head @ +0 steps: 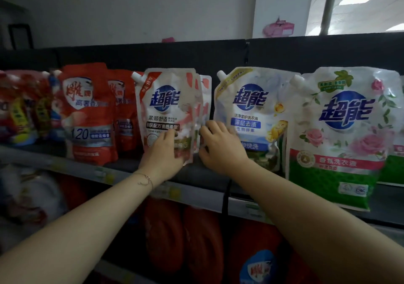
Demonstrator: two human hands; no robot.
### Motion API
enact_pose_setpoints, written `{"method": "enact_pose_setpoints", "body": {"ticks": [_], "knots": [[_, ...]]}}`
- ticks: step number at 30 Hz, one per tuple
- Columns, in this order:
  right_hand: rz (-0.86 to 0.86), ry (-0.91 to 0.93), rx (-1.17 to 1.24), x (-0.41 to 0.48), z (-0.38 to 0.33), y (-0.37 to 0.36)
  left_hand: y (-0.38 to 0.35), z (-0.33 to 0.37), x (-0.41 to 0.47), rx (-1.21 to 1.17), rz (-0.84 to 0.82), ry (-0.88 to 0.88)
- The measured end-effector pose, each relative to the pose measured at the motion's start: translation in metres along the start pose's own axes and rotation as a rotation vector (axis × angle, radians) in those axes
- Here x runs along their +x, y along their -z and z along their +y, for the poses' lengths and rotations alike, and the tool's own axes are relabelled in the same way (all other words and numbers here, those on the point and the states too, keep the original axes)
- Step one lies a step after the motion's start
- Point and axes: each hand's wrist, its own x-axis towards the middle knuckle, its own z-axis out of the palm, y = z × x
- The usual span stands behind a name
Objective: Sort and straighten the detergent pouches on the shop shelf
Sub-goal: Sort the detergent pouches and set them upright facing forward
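Note:
A white and pink detergent pouch [167,106] stands upright at the middle of the top shelf, with similar pouches stacked behind it. My left hand [164,152] lies flat against its lower front. My right hand [218,145] grips the pouches' right edge, thumb in front and fingers curled behind. To the right stand a white and blue pouch [247,109] and a white and green rose pouch [341,135]. Red pouches [87,113] stand to the left.
The dark shelf [207,174] has a front rail with price labels [172,191]. A dark back panel [306,52] rises behind the pouches. Below, red pouches [166,235] fill the lower shelf. More red and yellow pouches [19,113] crowd the far left.

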Motion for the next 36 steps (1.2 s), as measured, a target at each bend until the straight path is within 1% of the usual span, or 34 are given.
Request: {"method": "enact_pose_setpoints", "body": {"ticks": [4, 7, 9, 11, 13, 15, 17, 21, 25, 28, 31, 36], "knots": [[-0.055, -0.024, 0.092, 0.014, -0.024, -0.015, 0.019, -0.042, -0.01, 0.074, -0.051, 0.127], [-0.115, -0.079, 0.099, 0.027, -0.031, -0.022, 0.027, -0.064, -0.008, -0.011, -0.066, 0.207], [-0.164, -0.157, 0.112, 0.037, -0.035, -0.024, 0.029, -0.076, -0.002, -0.049, -0.074, 0.215], [-0.182, -0.294, 0.186, 0.047, -0.038, -0.028, 0.029, -0.086, 0.008, -0.079, -0.086, 0.22], [-0.162, -0.454, 0.332, 0.058, -0.041, -0.033, 0.028, -0.092, 0.021, -0.142, -0.092, 0.248], [-0.116, -0.593, 0.532, 0.067, -0.046, -0.04, 0.025, -0.098, 0.032, -0.22, -0.085, 0.268], [-0.057, -0.659, 0.683, 0.074, -0.052, -0.048, 0.019, -0.105, 0.042, -0.311, -0.093, 0.279], [0.053, -0.745, 0.884, 0.078, -0.056, -0.059, 0.006, -0.118, 0.056, -0.435, -0.159, 0.28], [0.141, -0.847, 0.99, 0.078, -0.061, -0.061, -0.002, -0.125, 0.071, -0.52, -0.205, 0.272], [0.166, -0.923, 1.042, 0.082, -0.065, -0.063, -0.005, -0.13, 0.08, -0.581, -0.29, 0.249], [0.147, -0.928, 1.042, 0.087, -0.067, -0.066, -0.009, -0.134, 0.087, -0.614, -0.309, 0.219], [0.199, -0.997, 1.003, 0.095, -0.074, -0.077, -0.013, -0.14, 0.093, -0.653, -0.311, 0.184]]}}
